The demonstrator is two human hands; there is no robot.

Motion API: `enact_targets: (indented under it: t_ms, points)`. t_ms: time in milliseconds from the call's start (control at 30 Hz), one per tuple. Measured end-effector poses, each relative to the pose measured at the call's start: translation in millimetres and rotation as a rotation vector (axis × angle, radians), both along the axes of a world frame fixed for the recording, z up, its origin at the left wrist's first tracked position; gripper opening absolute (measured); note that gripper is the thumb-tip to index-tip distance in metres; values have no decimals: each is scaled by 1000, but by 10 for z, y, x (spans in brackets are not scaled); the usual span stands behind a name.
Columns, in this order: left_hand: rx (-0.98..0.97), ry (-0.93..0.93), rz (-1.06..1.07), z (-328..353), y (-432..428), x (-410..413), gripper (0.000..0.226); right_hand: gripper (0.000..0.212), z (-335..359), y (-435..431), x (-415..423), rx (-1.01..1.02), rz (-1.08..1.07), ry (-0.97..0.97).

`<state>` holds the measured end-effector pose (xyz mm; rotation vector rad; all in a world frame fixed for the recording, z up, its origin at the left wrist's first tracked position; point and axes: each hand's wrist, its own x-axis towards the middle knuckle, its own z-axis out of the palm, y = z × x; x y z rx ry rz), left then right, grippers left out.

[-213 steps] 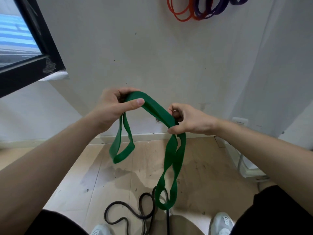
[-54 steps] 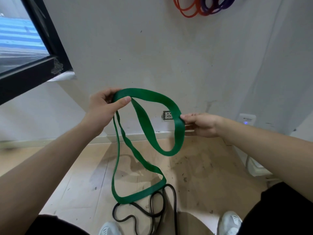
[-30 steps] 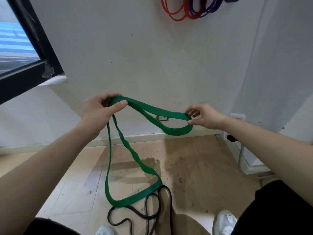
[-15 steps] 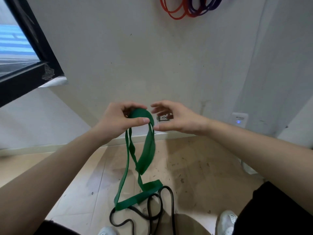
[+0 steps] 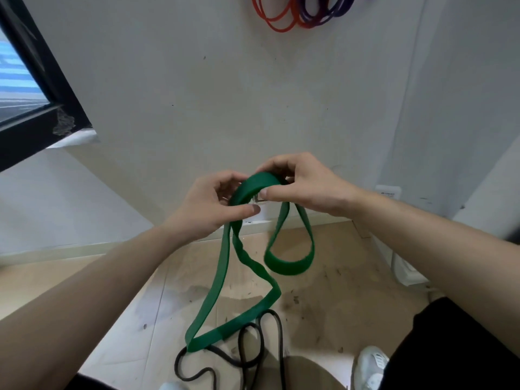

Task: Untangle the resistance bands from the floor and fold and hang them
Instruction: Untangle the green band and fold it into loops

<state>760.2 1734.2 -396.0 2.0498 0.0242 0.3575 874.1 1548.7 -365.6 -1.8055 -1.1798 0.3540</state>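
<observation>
Hung bands (image 5: 304,16) at top: done. Left hand (image 5: 208,209), right hand (image 5: 304,187) pinched green band (image 5: 287,267), mid-fold. Black band (image 5: 279,339) lay on floor (image 5: 337,291), untouched.

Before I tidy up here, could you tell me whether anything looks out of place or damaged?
The black band lies tangled on the floor, and the lower corner of the window frame looks chipped.

Open air and bare wall (image 5: 225,94) separate the left hand (image 5: 208,211) and right hand (image 5: 305,184) from the hung bands (image 5: 281,25) above. A black window frame (image 5: 53,85) juts in at left. Beneath, the green band (image 5: 218,277) dangles over a black band (image 5: 280,342) on the floor (image 5: 337,291).
</observation>
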Motion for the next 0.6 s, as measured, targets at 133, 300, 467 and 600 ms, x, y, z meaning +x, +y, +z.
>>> enact_targets:
  t_ms: [133, 300, 467, 600]
  points:
    - [46, 28, -30, -229, -133, 171, 34, 24, 141, -168, 76, 3, -6, -42]
    - [62, 204, -72, -599, -202, 261, 37, 29, 278, -386, 290, 98, -67, -84]
    - [58, 211, -49, -621, -145, 317, 31, 25, 273, -612, 517, 40, -133, -184]
    - [103, 204, 4, -583, 9, 328, 32, 24, 184, -781, 722, -150, -176, -270]
